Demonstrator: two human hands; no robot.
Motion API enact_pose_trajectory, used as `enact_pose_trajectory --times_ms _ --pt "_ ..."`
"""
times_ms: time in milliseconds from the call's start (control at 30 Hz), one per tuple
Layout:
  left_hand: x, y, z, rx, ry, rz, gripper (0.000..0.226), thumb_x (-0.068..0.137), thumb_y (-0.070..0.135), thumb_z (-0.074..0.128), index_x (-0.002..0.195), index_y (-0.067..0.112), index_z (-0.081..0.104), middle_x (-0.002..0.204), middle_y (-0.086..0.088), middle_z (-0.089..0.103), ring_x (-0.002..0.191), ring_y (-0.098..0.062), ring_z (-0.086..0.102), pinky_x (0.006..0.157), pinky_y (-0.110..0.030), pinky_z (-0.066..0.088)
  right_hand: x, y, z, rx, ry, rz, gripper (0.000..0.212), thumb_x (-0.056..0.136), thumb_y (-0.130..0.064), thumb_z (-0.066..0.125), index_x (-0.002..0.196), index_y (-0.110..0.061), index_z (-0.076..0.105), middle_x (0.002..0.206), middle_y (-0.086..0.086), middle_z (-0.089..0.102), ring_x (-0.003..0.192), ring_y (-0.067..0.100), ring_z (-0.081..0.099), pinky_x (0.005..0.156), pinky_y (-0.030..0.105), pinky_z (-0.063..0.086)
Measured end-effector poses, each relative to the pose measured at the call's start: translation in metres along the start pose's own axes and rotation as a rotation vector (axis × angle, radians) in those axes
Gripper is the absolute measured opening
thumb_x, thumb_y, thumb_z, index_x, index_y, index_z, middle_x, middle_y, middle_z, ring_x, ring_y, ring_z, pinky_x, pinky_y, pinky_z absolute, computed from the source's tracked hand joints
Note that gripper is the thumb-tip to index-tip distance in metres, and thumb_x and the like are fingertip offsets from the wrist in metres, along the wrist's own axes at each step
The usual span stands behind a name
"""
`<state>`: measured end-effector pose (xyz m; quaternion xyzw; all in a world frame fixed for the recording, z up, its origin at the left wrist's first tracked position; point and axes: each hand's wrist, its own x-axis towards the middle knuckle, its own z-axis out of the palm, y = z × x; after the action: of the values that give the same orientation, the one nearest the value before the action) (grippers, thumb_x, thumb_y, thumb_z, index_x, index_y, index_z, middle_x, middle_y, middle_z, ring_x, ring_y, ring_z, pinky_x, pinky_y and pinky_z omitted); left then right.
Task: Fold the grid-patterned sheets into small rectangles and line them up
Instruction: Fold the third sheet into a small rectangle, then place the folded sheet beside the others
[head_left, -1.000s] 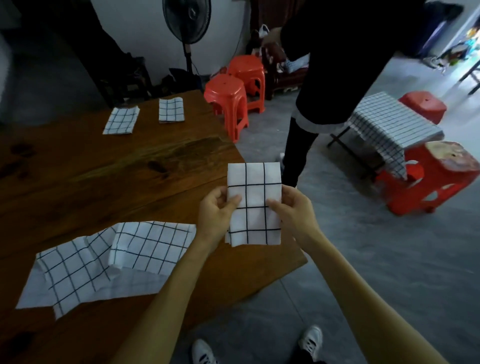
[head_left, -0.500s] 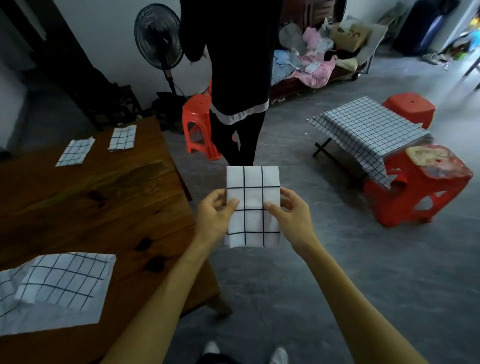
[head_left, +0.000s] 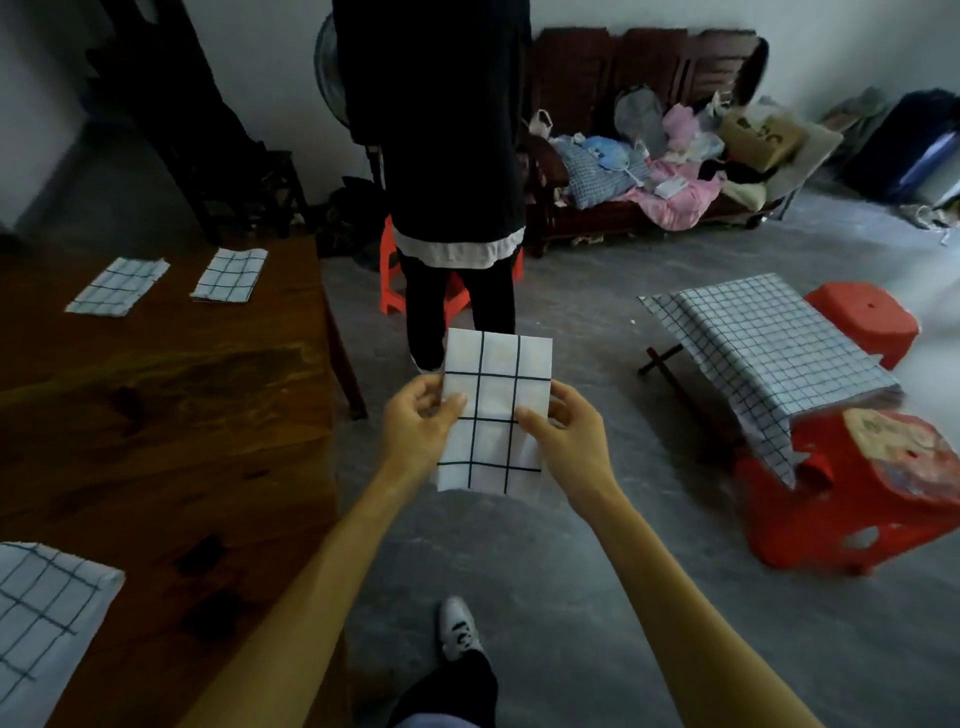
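I hold a folded grid-patterned sheet (head_left: 493, 410) upright in the air over the floor, to the right of the wooden table (head_left: 156, 415). My left hand (head_left: 421, 428) pinches its left edge and my right hand (head_left: 563, 441) pinches its right edge. Two folded grid rectangles (head_left: 118, 286) (head_left: 229, 274) lie side by side at the table's far end. An unfolded grid sheet (head_left: 41, 623) lies at the table's near left corner, partly cut off by the frame.
A person in dark clothes (head_left: 447, 182) stands just ahead, in front of an orange stool (head_left: 392, 280). A low table with a grid cloth (head_left: 779, 348) and red stools (head_left: 852, 493) (head_left: 862, 322) stand to the right. A cluttered wooden bench (head_left: 649, 171) lines the back wall.
The view has swung right, away from the table, so the held sheet now hangs over the floor. The standing person has moved left, closer to the table's far corner.
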<state>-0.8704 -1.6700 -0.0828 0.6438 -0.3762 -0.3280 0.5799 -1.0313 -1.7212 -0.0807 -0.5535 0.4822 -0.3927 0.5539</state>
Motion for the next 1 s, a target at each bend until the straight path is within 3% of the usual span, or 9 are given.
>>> enact_pose_trajectory --times_ms 267,367,467,567,667,867,1000 --pt "0.121 -0.008 -0.021 -0.019 0.153 -0.046 0.026 0.088 0.015 0.066 0.114 0.012 0.063 0.102 0.007 0.069 0.093 0.0 0.065 0.077 -0.015 0.053 0.139 -0.037 0.057 -0.083 -0.189 -0.015 0.034 0.087 -0.006 0.068 0.117 -0.02 0.062 0.101 -0.004 0.073 0.088 0.007 0.07 0.071 0.021 0.056" --pt "0.147 -0.007 -0.035 -0.01 0.223 -0.07 0.022 0.088 0.014 0.066 0.109 0.02 0.061 0.097 0.014 0.067 0.089 0.008 0.063 0.074 -0.012 0.052 0.174 -0.041 0.082 -0.107 -0.255 -0.013 0.034 0.087 -0.006 0.067 0.12 -0.015 0.061 0.102 -0.003 0.072 0.088 0.006 0.07 0.07 0.017 0.055" --pt "0.17 -0.008 -0.049 0.007 0.289 -0.102 0.024 0.088 0.017 0.066 0.11 0.026 0.059 0.098 0.017 0.065 0.092 0.003 0.064 0.076 -0.015 0.053 0.209 -0.041 0.106 -0.129 -0.327 -0.025 0.033 0.087 -0.008 0.068 0.118 -0.017 0.062 0.099 -0.004 0.072 0.086 0.007 0.069 0.07 0.018 0.055" --pt "0.194 -0.011 -0.062 0.033 0.386 -0.144 0.03 0.088 0.018 0.067 0.115 0.025 0.057 0.101 0.014 0.065 0.092 0.001 0.064 0.072 -0.014 0.053 0.245 -0.04 0.133 -0.156 -0.405 -0.022 0.032 0.087 -0.012 0.068 0.117 -0.022 0.061 0.097 -0.009 0.071 0.086 0.004 0.068 0.071 0.018 0.055" --pt "0.218 -0.01 -0.068 0.043 0.465 -0.174 0.031 0.088 0.016 0.066 0.116 0.026 0.057 0.103 0.013 0.066 0.093 0.0 0.065 0.069 -0.014 0.053 0.283 -0.039 0.16 -0.15 -0.502 -0.037 0.032 0.087 -0.013 0.069 0.116 -0.023 0.061 0.1 -0.006 0.072 0.091 0.009 0.069 0.08 0.029 0.058" --pt "0.27 0.008 -0.065 0.132 0.665 -0.231 0.034 0.089 0.017 0.065 0.121 0.022 0.055 0.103 0.013 0.062 0.087 0.003 0.062 0.061 -0.01 0.051 0.358 -0.041 0.201 -0.104 -0.68 -0.057 0.037 0.087 -0.015 0.07 0.122 -0.019 0.06 0.11 -0.005 0.07 0.097 0.009 0.068 0.086 0.036 0.058" --pt "0.301 0.029 -0.065 0.156 0.748 -0.255 0.036 0.088 0.016 0.066 0.122 0.021 0.054 0.102 0.014 0.062 0.085 0.005 0.061 0.059 -0.008 0.049 0.401 -0.06 0.226 -0.117 -0.767 -0.108 0.038 0.086 -0.019 0.071 0.122 -0.018 0.061 0.11 -0.007 0.07 0.097 0.008 0.068 0.082 0.029 0.058"
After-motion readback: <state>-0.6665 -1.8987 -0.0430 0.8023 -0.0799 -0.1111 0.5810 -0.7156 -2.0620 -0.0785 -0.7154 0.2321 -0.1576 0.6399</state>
